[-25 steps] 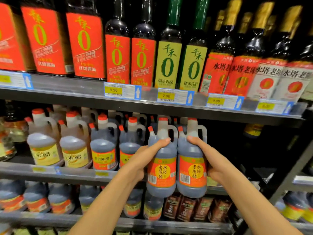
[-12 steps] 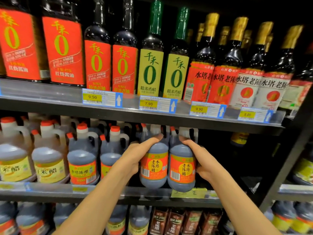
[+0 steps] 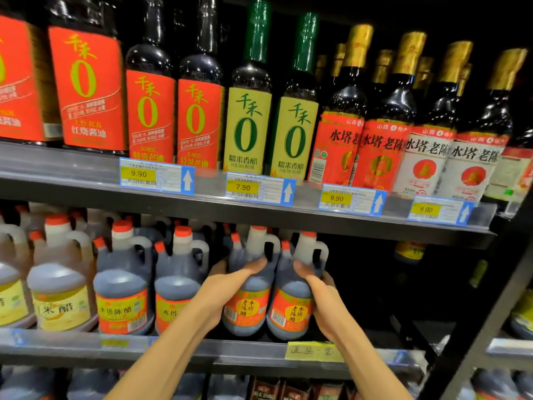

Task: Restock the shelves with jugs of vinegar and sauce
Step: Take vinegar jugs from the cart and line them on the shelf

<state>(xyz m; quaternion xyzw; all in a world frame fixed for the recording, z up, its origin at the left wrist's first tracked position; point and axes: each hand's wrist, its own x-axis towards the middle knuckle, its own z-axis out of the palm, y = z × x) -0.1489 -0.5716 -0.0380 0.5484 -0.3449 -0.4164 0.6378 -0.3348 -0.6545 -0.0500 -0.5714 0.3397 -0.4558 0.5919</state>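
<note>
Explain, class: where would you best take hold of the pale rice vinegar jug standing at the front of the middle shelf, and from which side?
Grip the pale rice vinegar jug by its loop handle, coming from the front-right. The handle arches off the neck on that side with an open gap for fingers, and the upper shelf sits low over the cap.

Translucent plastic jugs (image 3: 248,287), glossy glass bottles (image 3: 248,111), metal shelf (image 3: 72,349).

two dark vinegar jugs, left jug (image 3: 249,295) and right jug (image 3: 292,301), stand upright and touching on the middle shelf (image 3: 242,349), orange labels facing near, red caps on top.
</note>
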